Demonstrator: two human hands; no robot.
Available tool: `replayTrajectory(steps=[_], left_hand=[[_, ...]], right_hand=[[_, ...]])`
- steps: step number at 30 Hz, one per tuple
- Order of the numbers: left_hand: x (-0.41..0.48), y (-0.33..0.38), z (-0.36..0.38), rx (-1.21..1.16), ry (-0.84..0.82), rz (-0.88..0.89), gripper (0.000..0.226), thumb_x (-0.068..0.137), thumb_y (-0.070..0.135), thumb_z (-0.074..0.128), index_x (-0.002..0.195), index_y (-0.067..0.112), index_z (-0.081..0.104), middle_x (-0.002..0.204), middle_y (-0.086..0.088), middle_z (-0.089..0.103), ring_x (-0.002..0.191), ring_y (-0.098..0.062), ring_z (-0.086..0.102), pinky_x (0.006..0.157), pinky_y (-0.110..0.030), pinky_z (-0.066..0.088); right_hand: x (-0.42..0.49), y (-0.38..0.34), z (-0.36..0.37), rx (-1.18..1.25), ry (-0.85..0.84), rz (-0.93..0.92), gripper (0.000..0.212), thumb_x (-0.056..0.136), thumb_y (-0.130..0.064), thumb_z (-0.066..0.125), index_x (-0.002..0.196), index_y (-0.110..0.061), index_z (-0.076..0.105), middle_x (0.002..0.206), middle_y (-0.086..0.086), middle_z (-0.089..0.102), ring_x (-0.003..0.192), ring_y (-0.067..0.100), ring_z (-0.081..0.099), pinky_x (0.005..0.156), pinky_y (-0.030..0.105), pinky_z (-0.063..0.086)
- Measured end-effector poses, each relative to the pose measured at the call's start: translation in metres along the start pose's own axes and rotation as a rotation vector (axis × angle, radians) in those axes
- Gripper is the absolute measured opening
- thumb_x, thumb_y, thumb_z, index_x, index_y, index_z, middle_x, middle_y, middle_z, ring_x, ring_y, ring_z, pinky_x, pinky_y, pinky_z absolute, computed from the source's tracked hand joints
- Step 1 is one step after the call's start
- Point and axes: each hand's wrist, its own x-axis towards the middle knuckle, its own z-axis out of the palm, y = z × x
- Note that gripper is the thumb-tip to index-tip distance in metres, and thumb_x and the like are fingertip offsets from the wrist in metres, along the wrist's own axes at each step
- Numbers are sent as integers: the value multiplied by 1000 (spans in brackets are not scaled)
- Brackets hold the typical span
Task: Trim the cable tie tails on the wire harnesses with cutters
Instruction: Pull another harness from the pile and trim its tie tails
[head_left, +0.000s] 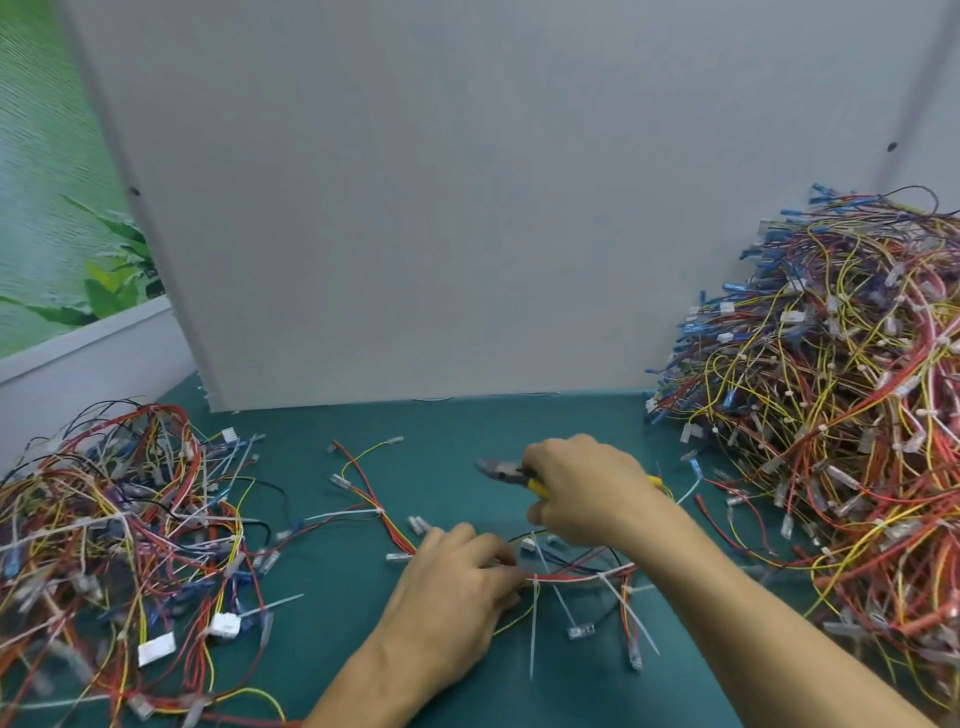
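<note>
Three white tie tails (533, 634) at least on the harness (582, 576) in work. Flat on bench (337, 639) betw. the hands: just right of left hand (457, 587), on near side of right hand (582, 493).

Left hand: fingers curled on the wire bundle at its left end, pinning it to bench. Right hand: clenched round yellow handles of cutters (511, 474), nose up off bench, pointing left, not yet at a tail. Cutter jaws apart or closed: cannot tell, too blurred.

Handling, as a judgement: light, limp wires w/ no stiffness to speak of, so likely to slide and flop unless pinned. Tails thin, springy plastic, prob. apt to flick away when cut. Best hold on the bundle right beside a tie head, not on the tail itself nor on the small clear connectors.

Long axis of harness approx. left-right, from left hand's fingertips toward right forearm, slightly bowed. Tails out across it, toward the person: one nearly straight back from just right of left hand, two more slanting back and rightward further along.

Further out: second loose harness (374, 506) ahead and left of left hand, one tail pointing left. Low heap (114, 545) of harnesses well left of left hand, long tails showing. Big heap (831, 389) right of right hand, up against grey panel (415, 208) beyond both hands.
</note>
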Motion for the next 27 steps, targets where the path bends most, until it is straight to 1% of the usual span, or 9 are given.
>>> replayTrajectory(steps=[3,7,10,13,16,19,21,24,27], left_hand=[[-1,1,4,-8,-98,-34,32,69,35,76,101,36,71,96,17,67,73,-12,63,62,-24,50],[-1,2,7,-14,-170,-83,33,96,36,42,128,35,51,121,7,53,103,-22,51,85,-35,35],[0,2,7,25,-208,-96,32,98,38,36,127,35,51,118,5,50,105,-22,47,88,-36,33],[-1,1,5,24,-236,-109,31,98,41,34,119,32,54,118,7,49,108,-19,45,91,-35,31],[-6,2,4,-12,-219,-120,30,96,43,36,111,30,57,117,11,49,107,-15,45,92,-33,31],[-8,2,-1,-45,-207,-107,27,92,42,39,104,29,59,113,12,51,102,-13,46,88,-30,32],[-8,3,-4,-86,-180,-96,26,89,41,42,98,28,62,107,11,54,97,-13,48,85,-29,33],[-9,3,-3,-94,-144,-96,32,85,44,39,91,26,65,99,10,57,91,-12,51,81,-29,35],[-8,2,1,-40,-142,-105,48,86,54,30,93,24,67,100,9,59,92,-12,52,82,-30,36]], right_hand=[[7,-5,22,-62,-65,-27,21,85,-21,56,105,-19,59,105,9,59,97,33,59,69,32,36],[11,2,32,-100,-112,-85,15,82,-20,56,98,-21,58,100,8,59,92,33,58,68,32,35],[16,4,36,-54,-150,-139,12,80,-19,56,91,-22,57,90,5,57,82,31,54,65,32,36],[26,8,34,56,-127,-90,18,81,-17,55,95,-26,60,93,2,61,90,30,59,67,32,40],[42,25,26,154,35,88,21,83,-17,56,101,-27,58,101,5,62,99,32,59,70,32,40],[61,43,20,420,202,284,14,85,-18,58,97,-24,59,100,9,61,96,34,58,74,34,46],[73,47,24,589,245,336,8,84,-18,62,88,-24,59,96,8,63,86,30,57,64,28,43],[84,47,45,703,204,416,9,81,-15,66,80,-21,60,93,7,67,77,24,56,55,25,37],[87,48,68,601,81,497,6,84,-15,62,89,-19,62,99,10,65,84,29,58,70,29,46]])
